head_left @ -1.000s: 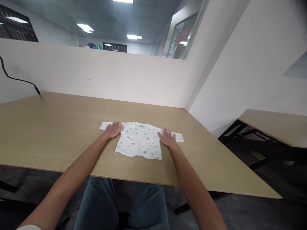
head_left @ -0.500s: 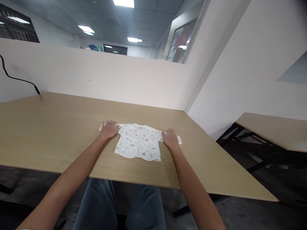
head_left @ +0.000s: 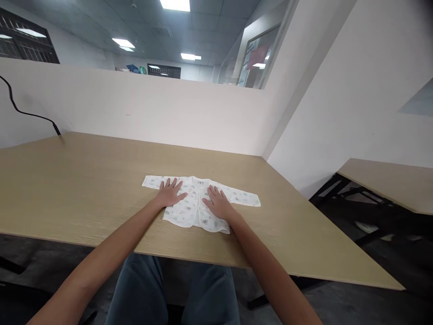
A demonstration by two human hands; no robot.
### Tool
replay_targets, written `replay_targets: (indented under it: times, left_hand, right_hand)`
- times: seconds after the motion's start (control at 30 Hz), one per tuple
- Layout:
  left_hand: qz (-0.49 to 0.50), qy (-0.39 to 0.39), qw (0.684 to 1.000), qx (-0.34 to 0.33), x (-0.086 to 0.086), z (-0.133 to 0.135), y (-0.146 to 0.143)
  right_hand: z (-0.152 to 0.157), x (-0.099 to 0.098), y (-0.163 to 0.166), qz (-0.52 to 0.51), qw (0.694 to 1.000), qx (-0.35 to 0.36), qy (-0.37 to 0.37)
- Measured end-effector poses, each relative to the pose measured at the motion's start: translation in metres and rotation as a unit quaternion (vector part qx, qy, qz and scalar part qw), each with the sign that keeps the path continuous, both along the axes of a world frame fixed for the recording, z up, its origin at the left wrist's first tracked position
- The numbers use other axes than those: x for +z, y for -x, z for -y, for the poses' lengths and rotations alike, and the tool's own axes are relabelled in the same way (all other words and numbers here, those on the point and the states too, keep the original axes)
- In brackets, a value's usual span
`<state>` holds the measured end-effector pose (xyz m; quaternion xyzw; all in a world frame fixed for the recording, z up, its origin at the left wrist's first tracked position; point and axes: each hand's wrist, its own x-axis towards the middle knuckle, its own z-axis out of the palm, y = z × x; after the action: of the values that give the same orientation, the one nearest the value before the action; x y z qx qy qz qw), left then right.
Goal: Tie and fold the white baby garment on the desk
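A small white baby jacket (head_left: 192,208) with a scattered print lies spread on the wooden table, its front upward and its neckline away from me. Both sleeves stretch out to the sides. My left hand (head_left: 171,192) rests flat on the left chest, near where that sleeve begins, fingers spread. On the right chest lies my right hand (head_left: 217,203), also flat with its fingers extended. The hands cover part of the print. Between them the front opening runs down to the rounded hem.
The light wood table (head_left: 101,180) reaches back to a white low wall (head_left: 162,113). A black cable (head_left: 34,115) hangs at the far left. Another table (head_left: 389,183) stands at the right beyond a wall. My legs (head_left: 142,289) are under the near edge.
Both hands have moved inward from the sleeves onto the jacket's body, so the sleeves now show in full. The view has shifted slightly.
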<state>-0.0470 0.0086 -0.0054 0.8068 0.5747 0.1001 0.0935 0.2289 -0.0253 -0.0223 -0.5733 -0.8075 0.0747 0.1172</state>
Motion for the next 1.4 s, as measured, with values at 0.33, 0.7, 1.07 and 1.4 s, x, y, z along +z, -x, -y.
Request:
replay_targets:
  times: [0.33, 0.7, 1.07, 1.4]
  left_hand:
    - [0.126, -0.108, 0.986, 0.033, 0.024, -0.012, -0.059]
    - [0.176, -0.057, 0.981, 0.055, 0.005, -0.019, -0.08]
    - [0.204, -0.041, 0.977, 0.052, 0.0, -0.024, -0.081]
    - [0.197, -0.05, 0.979, 0.007, -0.002, -0.024, -0.08]
  right_hand:
    - [-0.048, 0.021, 0.02, -0.155, 0.985, 0.013, -0.071]
    - [-0.054, 0.009, 0.023, -0.233, 0.968, 0.007, -0.093]
    - [-0.054, 0.002, 0.027, -0.276, 0.956, -0.035, -0.094]
    - [-0.056, -0.002, 0.022, -0.315, 0.946, -0.009, -0.072]
